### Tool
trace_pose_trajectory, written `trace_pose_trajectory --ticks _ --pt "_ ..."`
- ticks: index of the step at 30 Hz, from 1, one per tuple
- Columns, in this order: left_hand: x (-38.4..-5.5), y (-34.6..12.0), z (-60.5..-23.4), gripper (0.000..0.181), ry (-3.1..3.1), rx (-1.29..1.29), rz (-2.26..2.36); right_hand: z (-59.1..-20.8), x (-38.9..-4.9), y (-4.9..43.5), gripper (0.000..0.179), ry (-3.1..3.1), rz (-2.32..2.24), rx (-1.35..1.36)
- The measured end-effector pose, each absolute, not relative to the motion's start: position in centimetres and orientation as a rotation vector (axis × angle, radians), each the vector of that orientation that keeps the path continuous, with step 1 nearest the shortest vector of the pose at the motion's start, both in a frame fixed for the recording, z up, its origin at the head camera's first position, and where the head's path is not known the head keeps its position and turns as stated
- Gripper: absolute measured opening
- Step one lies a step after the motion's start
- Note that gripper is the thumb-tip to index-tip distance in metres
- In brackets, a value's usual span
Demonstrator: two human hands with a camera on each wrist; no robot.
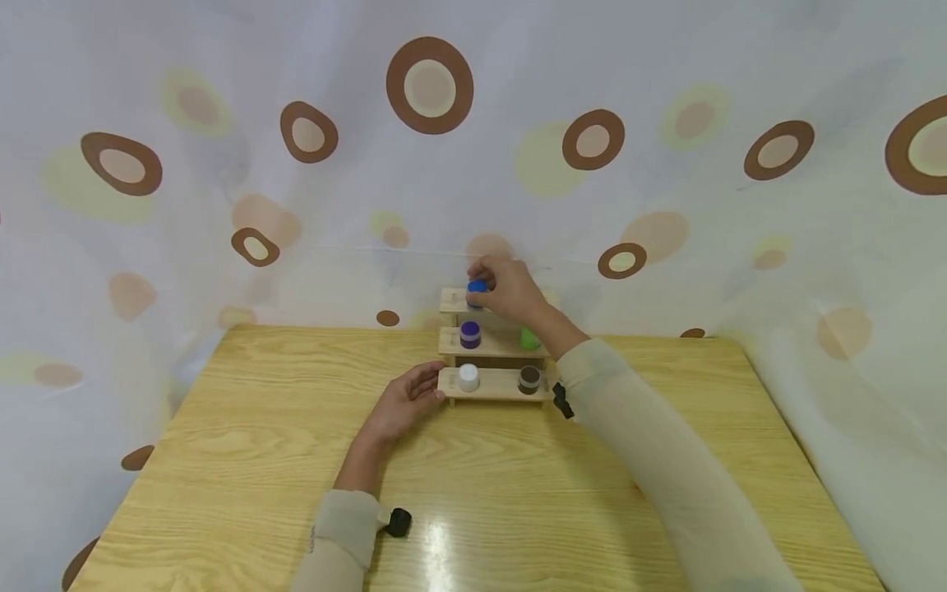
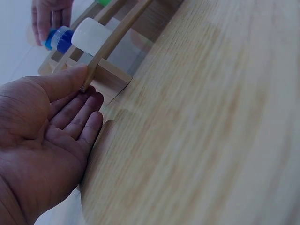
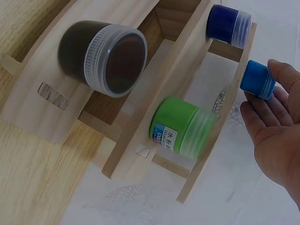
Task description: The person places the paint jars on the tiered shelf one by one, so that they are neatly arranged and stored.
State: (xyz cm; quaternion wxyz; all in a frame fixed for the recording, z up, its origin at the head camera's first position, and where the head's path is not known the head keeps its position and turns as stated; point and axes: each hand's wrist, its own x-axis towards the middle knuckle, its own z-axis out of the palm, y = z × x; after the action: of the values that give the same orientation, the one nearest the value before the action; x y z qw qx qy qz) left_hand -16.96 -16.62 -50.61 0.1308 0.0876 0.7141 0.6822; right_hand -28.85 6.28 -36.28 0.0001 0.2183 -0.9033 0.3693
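A three-tier wooden stand (image 1: 494, 384) with small paint jars stands at the table's back edge. My right hand (image 1: 514, 289) pinches a blue paint jar (image 3: 257, 80) between thumb and fingers, at the left part of the top tier. At the left end of the bottom tier, my left hand (image 2: 51, 126) grips the board's end, thumb on one side and fingers on the other. The middle tier bears a purple jar (image 1: 469, 335) and a green jar (image 3: 173, 124). On the bottom tier sit a white jar (image 1: 468, 378) and a dark brown jar (image 3: 77, 51).
The wooden table (image 1: 259, 444) extends to both sides and in front of the stand. A white cloth (image 1: 355, 205) with brown and beige rings hangs close behind the stand. My right forearm crosses in front of the stand's right side.
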Motion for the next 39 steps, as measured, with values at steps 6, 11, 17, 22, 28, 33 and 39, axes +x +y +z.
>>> trace_pose_trajectory --ticks 6,11,17,22,28,33,39 --pt "-17.0 -16.4 -50.4 0.058 2.083 0.281 1.969 -36.2 -28.8 6.4 0.038 -2.830 1.169 0.669" --pt "-17.1 -16.3 -50.4 0.058 2.083 0.286 1.966 -36.1 -28.6 6.5 0.041 -2.825 1.196 0.671" --pt "-17.1 -16.3 -50.4 0.058 2.076 0.266 1.985 -35.7 -28.3 7.2 0.048 -2.825 1.258 0.646" --pt "-17.0 -16.4 -50.3 0.057 2.086 0.239 1.991 -35.6 -28.2 8.9 0.050 -2.793 1.327 0.651" --pt "-17.0 -16.4 -50.6 0.057 2.072 0.235 1.987 -35.6 -27.7 11.9 0.049 -2.769 1.311 0.682" --pt "-16.9 -16.5 -50.5 0.057 2.087 0.241 1.973 -34.4 -26.9 14.2 0.045 -2.703 1.300 0.716" --pt "-16.8 -16.6 -50.4 0.057 2.092 0.277 1.965 -33.1 -25.2 16.4 0.045 -2.672 1.346 0.674"
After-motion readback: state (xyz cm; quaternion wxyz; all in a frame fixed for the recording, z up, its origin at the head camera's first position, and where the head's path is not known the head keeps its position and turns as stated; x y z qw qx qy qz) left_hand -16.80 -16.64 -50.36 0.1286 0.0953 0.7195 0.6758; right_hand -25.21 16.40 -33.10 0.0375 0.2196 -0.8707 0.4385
